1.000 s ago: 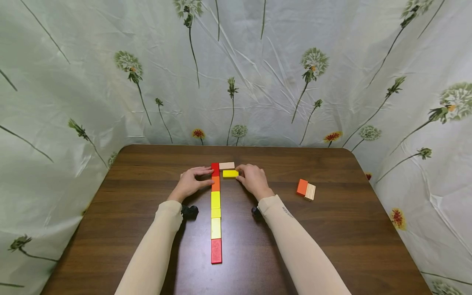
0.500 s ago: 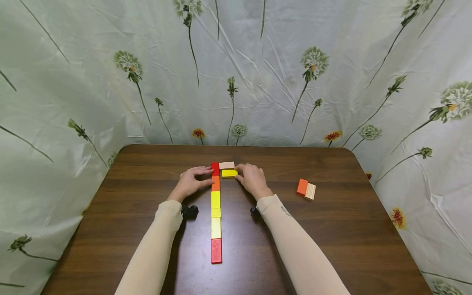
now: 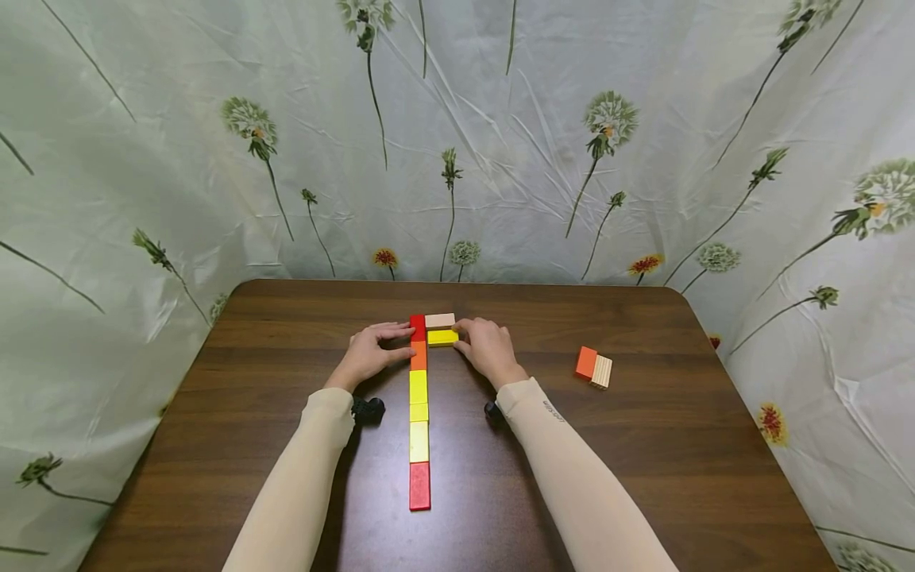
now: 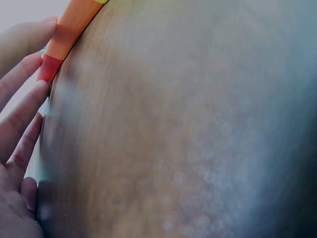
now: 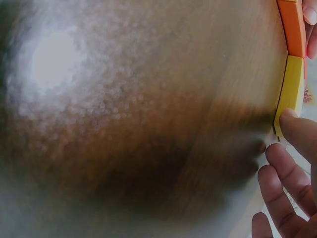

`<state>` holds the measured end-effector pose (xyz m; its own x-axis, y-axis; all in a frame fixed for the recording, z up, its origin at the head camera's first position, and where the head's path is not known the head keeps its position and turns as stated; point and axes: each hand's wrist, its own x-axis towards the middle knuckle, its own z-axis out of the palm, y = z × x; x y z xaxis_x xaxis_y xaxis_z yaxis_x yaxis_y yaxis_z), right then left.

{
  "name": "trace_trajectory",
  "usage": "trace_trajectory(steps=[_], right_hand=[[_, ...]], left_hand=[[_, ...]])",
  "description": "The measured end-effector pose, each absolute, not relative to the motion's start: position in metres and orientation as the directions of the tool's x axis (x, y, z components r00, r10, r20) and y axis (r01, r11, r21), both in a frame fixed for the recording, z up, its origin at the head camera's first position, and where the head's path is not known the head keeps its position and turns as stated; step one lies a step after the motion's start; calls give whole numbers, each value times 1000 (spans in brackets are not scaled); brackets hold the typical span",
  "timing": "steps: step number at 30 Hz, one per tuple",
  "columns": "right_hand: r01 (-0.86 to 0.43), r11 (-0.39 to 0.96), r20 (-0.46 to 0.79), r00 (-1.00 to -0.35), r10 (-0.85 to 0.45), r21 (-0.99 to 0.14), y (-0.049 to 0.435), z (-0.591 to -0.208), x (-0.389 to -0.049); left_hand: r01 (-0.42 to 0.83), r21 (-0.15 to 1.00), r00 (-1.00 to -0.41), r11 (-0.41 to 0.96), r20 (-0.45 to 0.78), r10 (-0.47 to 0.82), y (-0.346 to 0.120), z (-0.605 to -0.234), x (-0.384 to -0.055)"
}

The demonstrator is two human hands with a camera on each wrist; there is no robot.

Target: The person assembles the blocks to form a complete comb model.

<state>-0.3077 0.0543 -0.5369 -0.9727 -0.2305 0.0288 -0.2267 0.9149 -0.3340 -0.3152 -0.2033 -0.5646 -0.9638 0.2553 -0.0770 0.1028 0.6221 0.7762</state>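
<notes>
A straight column of blocks runs toward the person in the head view, with a red block (image 3: 418, 327) at its far end and an orange block (image 3: 418, 356) below it. My left hand (image 3: 368, 353) touches this column from the left, fingers extended at the red block and thumb at the orange one. In the left wrist view those fingers (image 4: 25, 111) lie along the side of the blocks. My right hand (image 3: 492, 349) pinches the right end of a yellow block (image 3: 442, 338), its thumb (image 5: 299, 131) on the near side. Just behind lies a pale wooden block (image 3: 439, 321).
Farther down the column come yellow blocks (image 3: 418, 387), a pale yellow block (image 3: 418, 442) and a red block (image 3: 419, 486). An orange block (image 3: 586, 363) and a ridged pale block (image 3: 601, 372) lie together at the right on the brown table (image 3: 679, 461). A flowered curtain hangs behind.
My right hand has slid the yellow block a little left, up to the column beside the red and orange blocks. The left hand has stayed in place.
</notes>
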Motion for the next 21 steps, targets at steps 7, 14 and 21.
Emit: trace_trajectory(steps=[7,14,21], right_hand=[[-235,913,30,-971,-239,-334,54,-537,-307],[-241,912,21,-969,-248,-333,54,-536,-306],[-252,907,17,-965,-261,-337,55,-537,-305]], left_hand=[[112,778,-965,619,-64,255,-204,-566,-316],[108,779,-965,618,-68,254,-204,-566,-316],[108,777,-965,620,-68,253,-203,-565,-316]])
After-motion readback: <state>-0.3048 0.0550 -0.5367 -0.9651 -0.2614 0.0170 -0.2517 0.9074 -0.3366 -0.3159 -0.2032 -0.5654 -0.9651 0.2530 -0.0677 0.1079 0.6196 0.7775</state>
